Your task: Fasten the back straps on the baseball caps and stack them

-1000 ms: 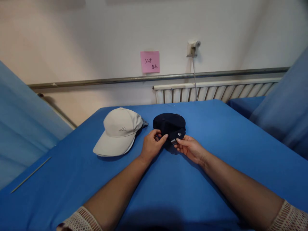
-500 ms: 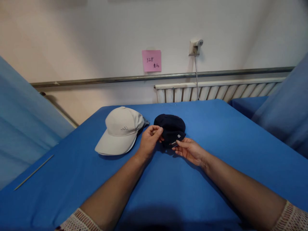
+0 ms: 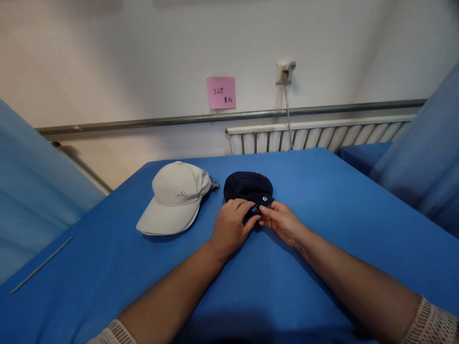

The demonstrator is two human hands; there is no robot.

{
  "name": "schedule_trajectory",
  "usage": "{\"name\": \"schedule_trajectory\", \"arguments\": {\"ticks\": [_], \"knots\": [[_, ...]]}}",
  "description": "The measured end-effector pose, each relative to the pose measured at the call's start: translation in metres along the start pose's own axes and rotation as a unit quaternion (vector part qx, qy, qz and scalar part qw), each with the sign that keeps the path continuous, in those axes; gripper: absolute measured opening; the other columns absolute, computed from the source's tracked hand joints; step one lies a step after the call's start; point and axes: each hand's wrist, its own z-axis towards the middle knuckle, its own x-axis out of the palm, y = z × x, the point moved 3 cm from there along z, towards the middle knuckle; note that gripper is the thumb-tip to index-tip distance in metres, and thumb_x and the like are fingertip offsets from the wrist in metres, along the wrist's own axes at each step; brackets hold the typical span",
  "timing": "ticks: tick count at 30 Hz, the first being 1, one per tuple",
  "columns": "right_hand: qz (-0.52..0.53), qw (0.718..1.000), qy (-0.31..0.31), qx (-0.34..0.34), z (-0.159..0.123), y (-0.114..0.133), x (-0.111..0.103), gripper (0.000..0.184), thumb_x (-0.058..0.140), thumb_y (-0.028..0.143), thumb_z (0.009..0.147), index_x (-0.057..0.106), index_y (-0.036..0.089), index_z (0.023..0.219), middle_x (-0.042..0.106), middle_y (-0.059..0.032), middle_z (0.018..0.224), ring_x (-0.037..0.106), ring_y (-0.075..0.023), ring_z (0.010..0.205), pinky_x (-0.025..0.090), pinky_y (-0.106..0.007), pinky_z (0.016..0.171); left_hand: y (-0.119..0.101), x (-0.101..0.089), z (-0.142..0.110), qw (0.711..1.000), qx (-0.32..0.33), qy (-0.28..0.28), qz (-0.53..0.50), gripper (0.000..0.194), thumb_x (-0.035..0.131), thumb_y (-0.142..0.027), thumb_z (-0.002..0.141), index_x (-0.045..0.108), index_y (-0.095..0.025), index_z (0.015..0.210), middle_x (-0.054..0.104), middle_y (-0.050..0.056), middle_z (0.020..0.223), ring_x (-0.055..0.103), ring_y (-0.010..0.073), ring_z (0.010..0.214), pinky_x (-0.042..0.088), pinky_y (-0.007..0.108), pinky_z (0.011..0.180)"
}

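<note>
A dark navy cap (image 3: 247,184) lies on the blue-covered table, with a small white logo near its strap side. My right hand (image 3: 281,220) pinches the cap's edge by a small shiny buckle, thumb on top. My left hand (image 3: 234,224) is at the near side of the cap, its fingers curled over the edge close to the buckle; part of the cap is hidden beneath it. To the left sits a light beige cap (image 3: 179,186) with a three-stripe logo, its brim toward me and a second brim showing under it.
A thin stick (image 3: 42,264) lies on the blue table cover (image 3: 143,286) at the left. Behind are a metal rail (image 3: 172,119), a white radiator (image 3: 315,136), a plugged socket (image 3: 285,73) and a pink note (image 3: 221,92). Blue curtains (image 3: 28,191) hang at both sides.
My left hand has moved down and turned over the cap's near edge, close to the right hand. My right hand keeps its pinch. The view has shifted slightly.
</note>
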Motion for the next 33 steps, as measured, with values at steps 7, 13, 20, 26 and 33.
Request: {"name": "schedule_trajectory", "arguments": {"ticks": [7, 13, 20, 26, 33], "knots": [[-0.135, 0.988, -0.064, -0.034, 0.005, -0.001, -0.003, 0.044, 0.086, 0.052, 0.054, 0.062, 0.018, 0.067, 0.067, -0.0013, 0.060, 0.064, -0.0145, 0.058, 0.048, -0.028, 0.057, 0.005, 0.011, 0.000, 0.999, -0.013, 0.034, 0.015, 0.019, 0.059, -0.030, 0.089, 0.063, -0.020, 0.105, 0.069, 0.007, 0.099, 0.062, 0.0232, 0.092, 0.046, 0.039, 0.083], [-0.223, 0.968, -0.102, -0.053, 0.002, 0.007, -0.005, 0.046, 0.077, 0.061, 0.062, 0.059, 0.019, 0.060, 0.069, -0.0046, 0.063, 0.061, -0.0137, 0.051, 0.044, -0.026, 0.049, 0.011, 0.013, -0.001, 0.999, -0.050, 0.008, 0.001, 0.020, 0.064, -0.026, 0.085, 0.061, -0.018, 0.103, 0.069, 0.006, 0.097, 0.062, 0.0214, 0.088, 0.047, 0.036, 0.080], [-0.256, 0.936, -0.181, -0.161, -0.003, 0.013, -0.008, 0.040, 0.074, 0.055, 0.068, 0.052, 0.021, 0.068, 0.055, 0.0051, 0.053, 0.054, -0.0119, 0.047, 0.044, -0.026, 0.049, 0.010, 0.013, -0.001, 1.000, -0.013, 0.000, -0.011, 0.019, 0.063, -0.029, 0.087, 0.061, -0.019, 0.103, 0.069, 0.005, 0.096, 0.063, 0.0209, 0.089, 0.048, 0.037, 0.081], [-0.278, 0.933, -0.170, -0.150, -0.001, 0.010, -0.009, 0.033, 0.073, 0.049, 0.069, 0.056, 0.021, 0.074, 0.060, 0.0038, 0.056, 0.056, -0.0131, 0.047, 0.043, -0.027, 0.050, 0.009, 0.015, -0.001, 1.000, -0.005, 0.006, -0.006, 0.019, 0.062, -0.031, 0.089, 0.062, -0.019, 0.103, 0.069, 0.006, 0.097, 0.063, 0.0211, 0.089, 0.048, 0.037, 0.081], [-0.256, 0.943, -0.159, -0.142, 0.002, 0.006, -0.011, 0.035, 0.070, 0.053, 0.072, 0.055, 0.021, 0.074, 0.063, 0.0016, 0.059, 0.058, -0.0135, 0.049, 0.045, -0.028, 0.052, 0.007, 0.016, -0.001, 1.000, 0.003, 0.013, 0.004, 0.019, 0.060, -0.030, 0.090, 0.063, -0.018, 0.103, 0.069, 0.006, 0.098, 0.062, 0.0210, 0.090, 0.047, 0.038, 0.082]]}}
